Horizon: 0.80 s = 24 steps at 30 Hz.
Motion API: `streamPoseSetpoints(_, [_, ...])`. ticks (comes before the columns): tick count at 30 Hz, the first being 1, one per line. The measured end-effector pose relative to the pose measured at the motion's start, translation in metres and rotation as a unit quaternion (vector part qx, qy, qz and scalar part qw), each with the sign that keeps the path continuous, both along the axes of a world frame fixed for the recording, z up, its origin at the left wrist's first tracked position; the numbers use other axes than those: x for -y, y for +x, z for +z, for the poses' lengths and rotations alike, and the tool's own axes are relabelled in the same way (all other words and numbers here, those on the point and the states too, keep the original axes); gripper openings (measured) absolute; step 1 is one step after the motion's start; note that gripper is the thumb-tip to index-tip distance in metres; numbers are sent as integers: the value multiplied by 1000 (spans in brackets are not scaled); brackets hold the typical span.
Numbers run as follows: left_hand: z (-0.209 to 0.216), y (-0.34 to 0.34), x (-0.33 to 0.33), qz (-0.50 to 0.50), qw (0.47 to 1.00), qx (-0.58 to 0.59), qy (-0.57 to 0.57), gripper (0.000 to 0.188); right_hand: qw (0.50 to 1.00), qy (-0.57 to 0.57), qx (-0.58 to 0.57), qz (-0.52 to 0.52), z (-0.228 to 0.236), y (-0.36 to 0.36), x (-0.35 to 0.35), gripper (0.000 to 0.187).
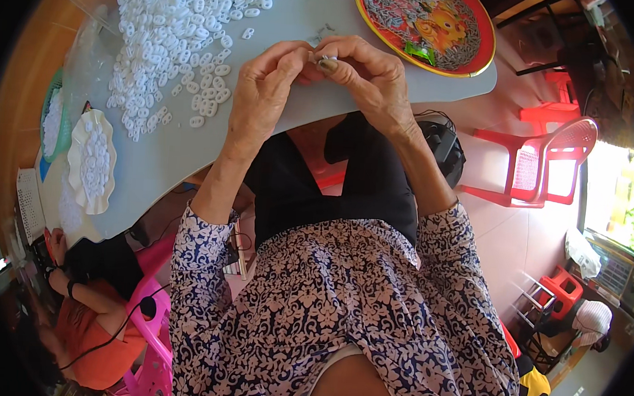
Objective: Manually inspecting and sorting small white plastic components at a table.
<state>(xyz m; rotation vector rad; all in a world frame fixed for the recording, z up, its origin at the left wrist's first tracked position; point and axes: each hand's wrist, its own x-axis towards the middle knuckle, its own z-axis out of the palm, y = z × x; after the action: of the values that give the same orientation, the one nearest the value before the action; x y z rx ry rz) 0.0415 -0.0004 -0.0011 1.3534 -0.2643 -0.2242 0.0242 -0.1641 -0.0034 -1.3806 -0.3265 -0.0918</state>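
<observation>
My two hands meet fingertip to fingertip above the near edge of the grey table [177,151]. My right hand [373,84] pinches a small white piece [331,57] between thumb and forefinger; most of it is covered by the fingers. Pressed against it from the other side is my left hand [264,93], closed in a pinch, and what lies inside its fingertips is hidden. A big heap of white oval plastic pieces with two holes [175,29] spreads to the left. Just beyond my fingers lie a few small grey metal pieces [326,31].
A round red tray [489,45] with many small grey metal pieces and a green packet [419,53] is at far right. A scalloped dish [106,198] and a green basket [61,142] hold white pieces. A co-worker [106,323] sits at left; red chairs [511,166] stand right.
</observation>
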Motion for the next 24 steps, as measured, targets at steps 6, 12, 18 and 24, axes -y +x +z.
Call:
streamPoseSetpoints(6, [-2,2,-1,30,999,20,13,22,995,-78,66,-24,-3,2,1,14])
streamPoseSetpoints(12, [3,6,-6,-17,999,-5,37,25,998,-43,-33,-42,-2,-3,4,19])
streamPoseSetpoints(18, [2,6,-6,-35,996,6,77,20,999,-14,-22,-46,-5,-1,2,20])
streamPoseSetpoints(24, [2,7,-7,-33,997,15,74,20,998,-55,-24,-34,-1,-2,3,20])
